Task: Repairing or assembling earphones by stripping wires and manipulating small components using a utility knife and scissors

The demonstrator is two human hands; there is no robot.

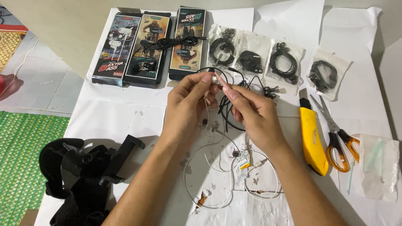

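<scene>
Your left hand (190, 98) and right hand (251, 111) meet over the middle of the white paper sheet (117, 121), fingertips almost touching. The left hand's thumb and forefinger are pinched shut on a small white earbud piece (215, 78); the other fingers curl loosely. The right hand's forefinger points up to that same piece, and its remaining fingers are half closed around a thin black cable (226, 111) that loops down between both hands. Whether the right hand truly grips the cable, you cannot tell.

Just below the earbud piece, thin white earphone wires (209, 167) coil on the sheet among small scraps, so the room under your wrists is cluttered. Both forearms come up from the bottom edge.

Beyond the earbud piece, at the far edge of the sheet, lie three printed earphone boxes (146, 46) with a black earphone draped over them, and to their right four clear bags of black earphones (284, 60). Right of the earbud piece, near your right wrist, lie a yellow utility knife (312, 140) and orange-handled scissors (339, 142), then a clear plastic bag (379, 167) at the sheet's right edge. Left and below, a black strap mount (83, 175) sits at the sheet's lower-left corner, with open paper between it and your left forearm.
</scene>
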